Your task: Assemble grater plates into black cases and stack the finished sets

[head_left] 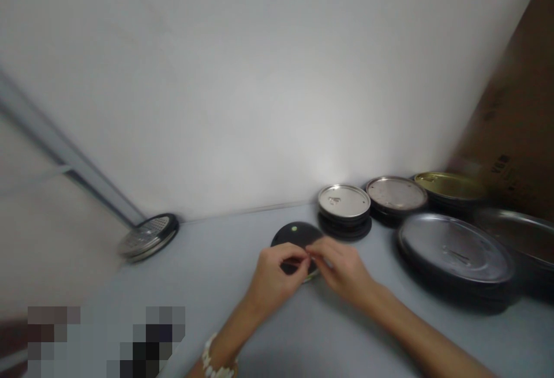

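Observation:
A round black disc (pixel 296 234) with a pale green dot near its far edge lies on the grey table (pixel 208 262), partly covered by my hands. Over its near half, my left hand (pixel 280 268) has thumb and fingertips pinched together. My right hand (pixel 340 262) comes in from the other side, its fingertips pinched and meeting those of the left. Whatever sits between the fingertips is too small to make out. A bead bracelet (pixel 216 360) circles my left wrist.
Stacked round metal lids stand on the right: a silver stack (pixel 344 200), a duller one (pixel 396 193), a gold-coloured one (pixel 452 184) and a large silver one (pixel 454 248). A tilted lid stack (pixel 149 236) rests at left. Behind are a white wall (pixel 259 89) and a cardboard box (pixel 515 112).

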Tool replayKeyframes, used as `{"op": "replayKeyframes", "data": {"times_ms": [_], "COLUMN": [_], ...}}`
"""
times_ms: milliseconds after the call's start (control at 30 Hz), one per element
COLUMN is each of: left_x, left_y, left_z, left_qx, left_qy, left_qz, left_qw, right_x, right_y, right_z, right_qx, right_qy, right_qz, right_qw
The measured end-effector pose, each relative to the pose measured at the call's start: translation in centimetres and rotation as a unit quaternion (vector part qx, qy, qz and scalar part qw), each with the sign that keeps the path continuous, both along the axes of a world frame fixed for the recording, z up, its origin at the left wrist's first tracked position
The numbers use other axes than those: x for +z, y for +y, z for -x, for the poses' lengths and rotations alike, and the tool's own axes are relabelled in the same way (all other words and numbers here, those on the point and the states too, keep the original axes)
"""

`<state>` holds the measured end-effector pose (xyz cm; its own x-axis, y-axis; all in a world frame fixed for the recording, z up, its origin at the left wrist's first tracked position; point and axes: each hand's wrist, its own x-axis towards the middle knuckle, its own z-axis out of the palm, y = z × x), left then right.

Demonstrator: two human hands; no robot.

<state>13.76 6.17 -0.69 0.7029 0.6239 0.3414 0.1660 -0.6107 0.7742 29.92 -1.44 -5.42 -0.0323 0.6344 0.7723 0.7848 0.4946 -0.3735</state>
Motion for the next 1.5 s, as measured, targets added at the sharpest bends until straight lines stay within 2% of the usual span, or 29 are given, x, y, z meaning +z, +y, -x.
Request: {"op": "replayKeyframes", "data": {"times_ms": [367,700,933,1233,1400,1500], "left_x": [-0.1,-0.3,-0.5,-1.6,-2.5,-2.4], "left_y": [0.0,0.0,-0.2,-0.5,-0.7,-0.5], "left_z": [0.0,-0.1,-0.5,-0.8,-1.1,-1.1], "left_qx": [0.003,0.011,0.037,0.060,0.078,0.082], "left_qy": [0.001,-0.001,0.003,-0.019,-0.046,-0.066], "left_qz": [-0.015,-0.008,0.043,0.096,0.066,0.041], "left_qw": [1.000,1.000,0.998,0.993,0.994,0.994], "right_x": [-0.4,-0.5,-0.7,-1.0,-0.6,-0.3], "right_y": [0.0,0.0,0.1,0.2,0.0,-0.2], "right_z": [0.2,0.2,0.0,0.2,0.6,1.1], "right_qx": [-0.016,-0.039,-0.049,-0.074,-0.078,-0.078], "right_qy": [-0.007,-0.053,-0.088,-0.097,-0.089,-0.087], "right_qz": [-0.010,-0.026,-0.024,-0.036,-0.054,-0.066], "right_qw": [1.000,0.997,0.995,0.992,0.992,0.991]}}
